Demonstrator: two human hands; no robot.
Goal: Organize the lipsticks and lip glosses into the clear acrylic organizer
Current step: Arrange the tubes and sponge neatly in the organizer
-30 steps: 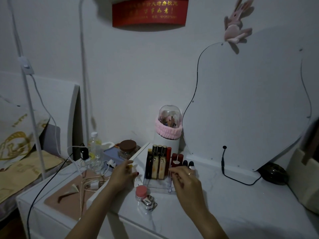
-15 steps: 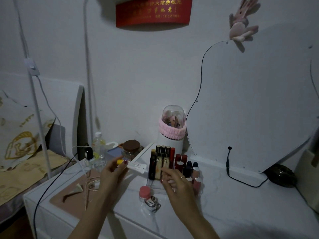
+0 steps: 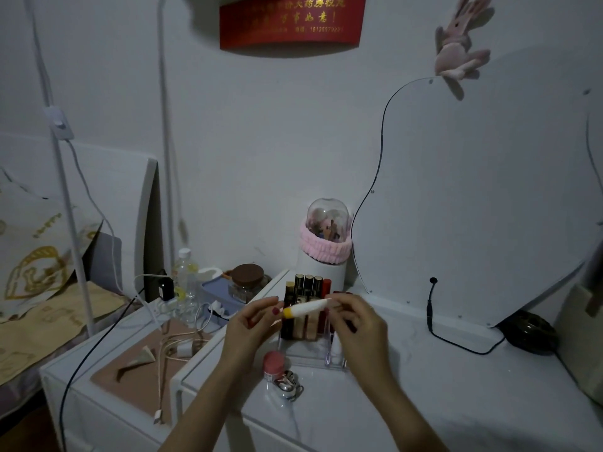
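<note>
A small white tube with a yellow cap [image 3: 306, 308] is held level in front of the clear acrylic organizer [image 3: 306, 355]. My left hand [image 3: 249, 327] pinches its yellow cap end. My right hand [image 3: 355, 324] grips its flat white end. Behind the tube, several dark and gold lip glosses [image 3: 301, 300] and a red lipstick [image 3: 326, 288] stand upright in the organizer's back rows. My right hand hides the organizer's right compartments.
A pink-lidded jar [image 3: 273, 362] and a shiny metal clip [image 3: 287, 385] lie in front of the organizer. A white brush holder with a pink band [image 3: 324, 246] stands behind it, a large mirror [image 3: 473, 197] to the right. Cables, a bottle and a brown-lidded jar [image 3: 246, 282] crowd the left cabinet.
My left hand has carried the white tube right and up in front of the organizer. My right hand has left the lipsticks and taken the tube's white end.
</note>
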